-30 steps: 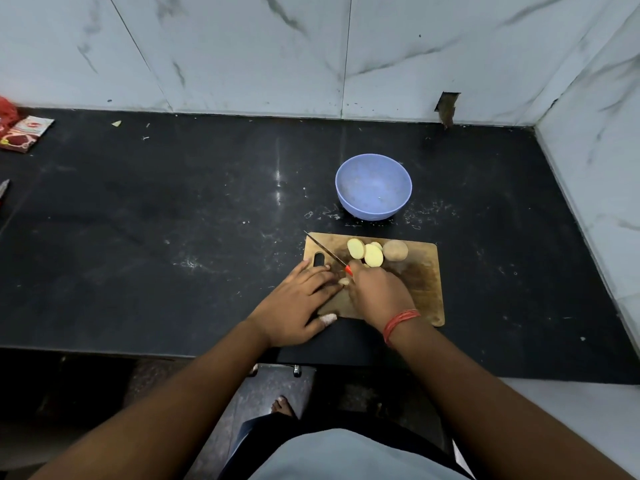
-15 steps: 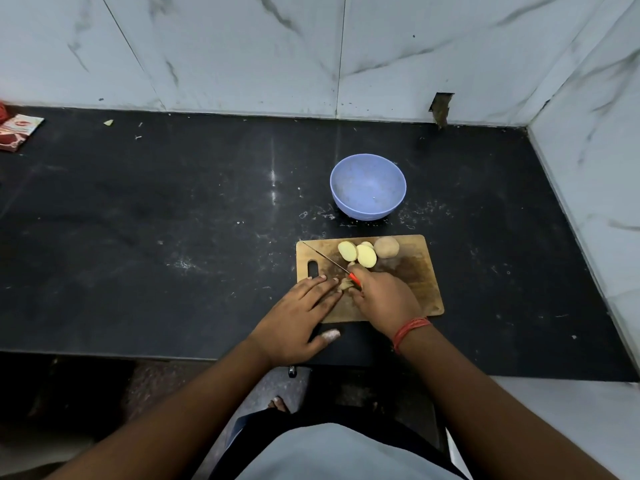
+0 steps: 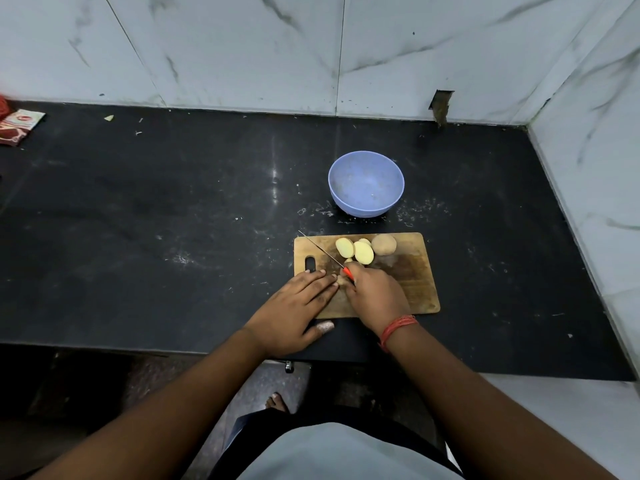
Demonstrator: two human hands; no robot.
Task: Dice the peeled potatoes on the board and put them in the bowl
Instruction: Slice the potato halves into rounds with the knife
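A wooden cutting board lies on the black counter. At its far edge sit two pale potato halves cut side up and a whole round potato. My right hand grips a knife by its red handle, the thin blade pointing away to the left. My left hand lies flat with straight fingers, its tips touching a small potato piece between the two hands. The blue bowl stands just beyond the board with nothing visible in it.
A red and white packet lies at the counter's far left. Marble walls close the back and right sides. The counter's front edge runs just below my hands; a foot shows on the floor beneath.
My left hand's fingers have straightened and closed together against the small potato piece. The knife and right hand have shifted only slightly; the other potatoes have stayed put.
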